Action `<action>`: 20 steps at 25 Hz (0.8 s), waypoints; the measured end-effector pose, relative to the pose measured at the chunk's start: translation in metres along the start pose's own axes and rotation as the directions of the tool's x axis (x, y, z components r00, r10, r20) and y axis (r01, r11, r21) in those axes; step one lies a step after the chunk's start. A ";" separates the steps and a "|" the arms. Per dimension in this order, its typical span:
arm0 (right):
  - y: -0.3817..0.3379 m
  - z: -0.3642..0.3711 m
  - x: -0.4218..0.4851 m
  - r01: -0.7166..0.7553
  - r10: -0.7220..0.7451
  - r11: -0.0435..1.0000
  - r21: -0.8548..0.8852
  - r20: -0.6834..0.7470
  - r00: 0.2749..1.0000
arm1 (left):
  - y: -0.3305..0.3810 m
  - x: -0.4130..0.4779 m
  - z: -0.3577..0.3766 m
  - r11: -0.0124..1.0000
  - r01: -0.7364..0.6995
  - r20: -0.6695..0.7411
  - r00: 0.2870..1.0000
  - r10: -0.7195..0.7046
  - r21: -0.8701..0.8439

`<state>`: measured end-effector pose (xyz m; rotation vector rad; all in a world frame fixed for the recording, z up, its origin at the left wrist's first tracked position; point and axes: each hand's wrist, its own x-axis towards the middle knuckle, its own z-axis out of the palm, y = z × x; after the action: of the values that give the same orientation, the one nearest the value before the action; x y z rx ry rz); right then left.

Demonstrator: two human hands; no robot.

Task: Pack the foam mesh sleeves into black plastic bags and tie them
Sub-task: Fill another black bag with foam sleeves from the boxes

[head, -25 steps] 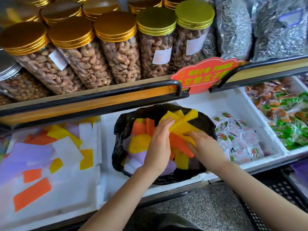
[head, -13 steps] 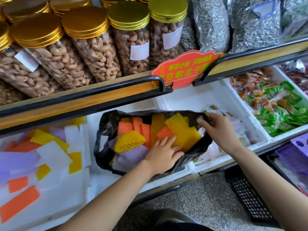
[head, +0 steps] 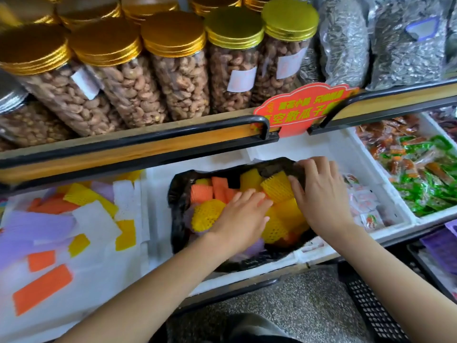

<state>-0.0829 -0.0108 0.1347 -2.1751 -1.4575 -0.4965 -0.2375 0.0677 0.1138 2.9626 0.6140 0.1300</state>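
The bag (head: 178, 194) sits in a bin (head: 321, 144), sleeves (head: 206, 217) inside it under the fingers (head: 252, 201) of the left hand (head: 241, 220). Loose sleeves (head: 81, 201) lie well left of those fingers. Packets (head: 366, 205) (partly hidden) lie right of the right hand (head: 321, 196) and its fingers (head: 311, 164), with jars (head: 178, 82) on the shelf (head: 123, 151) behind.

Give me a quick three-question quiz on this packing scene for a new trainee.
1. True or false: the black bag is already tied shut.
2. The left hand: A) presses on the foam sleeves in the bag; B) hangs idle; C) ties a knot.
3. Fill in: the right hand grips the bag's ____.
Key: 1 false, it gapes open; 2 A; 3 rim.
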 end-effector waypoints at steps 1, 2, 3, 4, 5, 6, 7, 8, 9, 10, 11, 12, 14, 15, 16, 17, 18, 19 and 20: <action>-0.019 0.000 0.003 0.064 -0.064 0.998 0.020 -0.017 0.998 | -0.009 -0.015 -0.014 1.000 -0.009 -0.123 0.992 0.011 0.017; -0.040 0.000 0.005 0.129 -0.127 0.989 0.067 -0.034 0.991 | -0.019 -0.030 -0.028 1.000 -0.008 -0.227 0.974 0.011 0.014; -0.063 0.000 0.007 0.194 -0.189 0.972 0.132 -0.050 0.981 | -0.030 -0.047 -0.041 1.000 0.008 -0.302 0.953 -0.006 0.005; -0.087 0.000 0.007 0.253 -0.245 0.947 0.200 -0.067 0.967 | -0.042 -0.067 -0.054 0.999 0.040 -0.369 0.929 -0.038 -0.003; -0.111 0.000 0.007 0.308 -0.297 0.914 0.263 -0.080 0.952 | -0.056 -0.087 -0.065 0.997 0.080 -0.435 0.897 -0.077 -0.011; -0.139 0.003 0.006 0.360 -0.348 0.873 0.329 -0.095 0.933 | -0.074 -0.113 -0.071 0.990 0.141 -0.480 0.867 -0.131 -0.015; -0.165 0.006 0.003 0.401 -0.393 0.828 0.392 -0.105 0.914 | -0.092 -0.138 -0.072 0.977 0.213 -0.502 0.843 -0.194 -0.019; -0.189 0.011 -0.002 0.432 -0.434 0.782 0.450 -0.105 0.895 | -0.111 -0.164 -0.069 0.957 0.290 -0.498 0.825 -0.266 -0.031; -0.212 0.019 -0.007 0.454 -0.477 0.735 0.504 -0.092 0.874 | -0.130 -0.190 -0.060 0.930 0.366 -0.478 0.810 -0.341 -0.043; -0.233 0.031 -0.014 0.467 -0.523 0.695 0.547 -0.062 0.850 | -0.149 -0.217 -0.050 0.894 0.445 -0.436 0.795 -0.422 -0.054; -0.256 0.049 -0.021 0.465 -0.567 0.667 0.582 -0.009 0.824 | -0.170 -0.247 -0.036 0.852 0.521 -0.377 0.779 -0.501 -0.055; -0.274 0.069 -0.029 0.444 -0.595 0.665 0.601 0.067 0.801 | -0.188 -0.275 -0.019 0.813 0.580 -0.315 0.765 -0.562 -0.042; -0.306 0.113 -0.042 0.335 -0.591 0.713 0.616 0.270 0.760 | -0.219 -0.326 0.015 0.746 0.666 -0.201 0.730 -0.653 -0.003; -0.318 0.137 -0.047 0.260 -0.565 0.742 0.618 0.368 0.738 | -0.232 -0.347 0.031 0.719 0.695 -0.155 0.711 -0.686 0.006; -0.331 0.160 -0.052 0.180 -0.533 0.775 0.606 0.472 0.702 | -0.244 -0.367 0.047 0.691 0.723 -0.110 0.687 -0.719 0.006; -0.341 0.179 -0.055 0.110 -0.491 0.810 0.576 0.563 0.665 | -0.255 -0.382 0.060 0.666 0.746 -0.069 0.664 -0.744 -0.009; -0.350 0.197 -0.056 0.061 -0.447 0.842 0.536 0.630 0.635 | -0.266 -0.393 0.070 0.643 0.765 -0.024 0.643 -0.766 -0.032; -0.359 0.214 -0.057 0.014 -0.406 0.863 0.505 0.677 0.614 | -0.277 -0.401 0.080 0.608 0.792 0.031 0.610 -0.792 -0.051; -0.367 0.229 -0.057 -0.039 -0.362 0.876 0.480 0.709 0.605 | -0.286 -0.407 0.088 0.561 0.824 0.096 0.566 -0.819 -0.080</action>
<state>-0.4363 0.1948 -0.0179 -1.9109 -1.9611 0.8337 -0.7124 0.1574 -0.0348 2.2240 1.8265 0.0000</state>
